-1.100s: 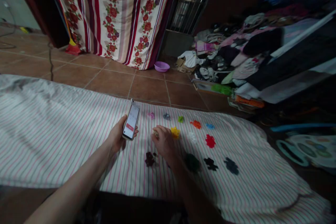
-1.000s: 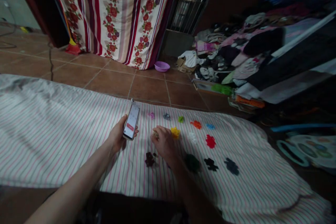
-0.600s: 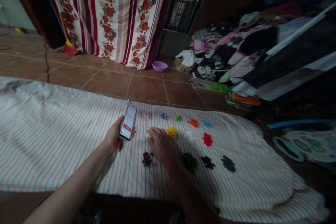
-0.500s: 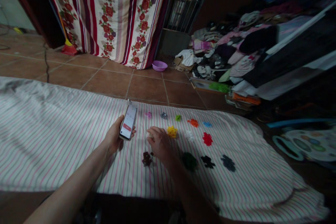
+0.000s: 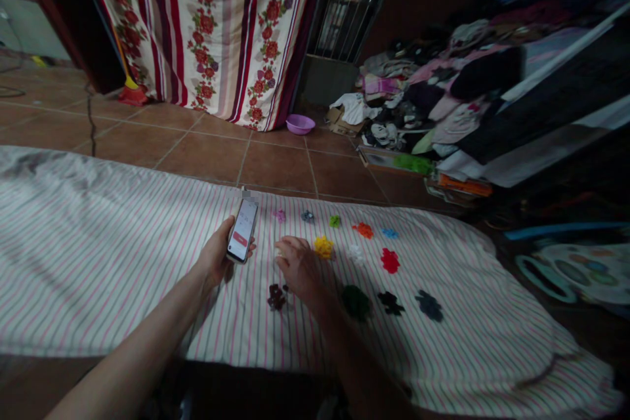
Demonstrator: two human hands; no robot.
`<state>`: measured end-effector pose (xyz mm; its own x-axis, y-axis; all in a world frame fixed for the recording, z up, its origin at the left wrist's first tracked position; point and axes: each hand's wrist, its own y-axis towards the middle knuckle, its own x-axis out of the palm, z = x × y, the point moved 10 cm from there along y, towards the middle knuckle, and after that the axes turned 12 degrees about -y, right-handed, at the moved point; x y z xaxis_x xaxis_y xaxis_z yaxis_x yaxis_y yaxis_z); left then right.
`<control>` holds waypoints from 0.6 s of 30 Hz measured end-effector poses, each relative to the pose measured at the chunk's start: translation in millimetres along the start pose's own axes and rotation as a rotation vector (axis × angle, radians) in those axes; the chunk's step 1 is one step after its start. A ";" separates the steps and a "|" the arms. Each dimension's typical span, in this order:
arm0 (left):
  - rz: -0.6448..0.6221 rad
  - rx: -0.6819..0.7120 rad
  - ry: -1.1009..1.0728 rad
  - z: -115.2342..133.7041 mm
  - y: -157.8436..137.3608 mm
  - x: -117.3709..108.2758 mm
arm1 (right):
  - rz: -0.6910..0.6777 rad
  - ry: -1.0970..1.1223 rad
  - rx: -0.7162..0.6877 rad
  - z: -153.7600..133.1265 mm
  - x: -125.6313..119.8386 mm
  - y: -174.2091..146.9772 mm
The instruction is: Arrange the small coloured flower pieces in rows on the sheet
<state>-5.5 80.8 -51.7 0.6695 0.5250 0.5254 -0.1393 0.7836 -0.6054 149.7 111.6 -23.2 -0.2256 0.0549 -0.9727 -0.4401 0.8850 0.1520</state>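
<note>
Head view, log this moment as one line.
left hand: holding phone; right hand: beside yellow pile, grip unclear; nearby: brown pile, dark green pile; surface: striped cloth

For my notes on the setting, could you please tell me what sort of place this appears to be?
Probably a room in a home: a flowered curtain hangs ahead, clothes lie heaped on the right, and a purple basin sits on the tiled floor.

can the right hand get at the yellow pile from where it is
Probably yes: the right hand is right beside the yellow pile on the striped cloth, and nothing visible stands between them.
</note>
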 end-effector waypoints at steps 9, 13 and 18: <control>0.025 0.006 0.037 0.0 0.2 2.6 | -0.016 0.020 -0.004 4.5 4.5 -2.7; 0.012 0.017 0.040 -0.6 0.4 3.8 | -0.019 0.025 -0.018 4.9 4.2 1.6; 0.021 0.018 0.050 -0.4 -0.5 4.2 | 0.043 0.088 -0.043 6.4 -7.2 2.2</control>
<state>-2.3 82.5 -49.5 0.7018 0.5248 0.4818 -0.1666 0.7785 -0.6051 156.0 116.2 -16.9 -0.3193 0.0499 -0.9464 -0.4648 0.8620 0.2023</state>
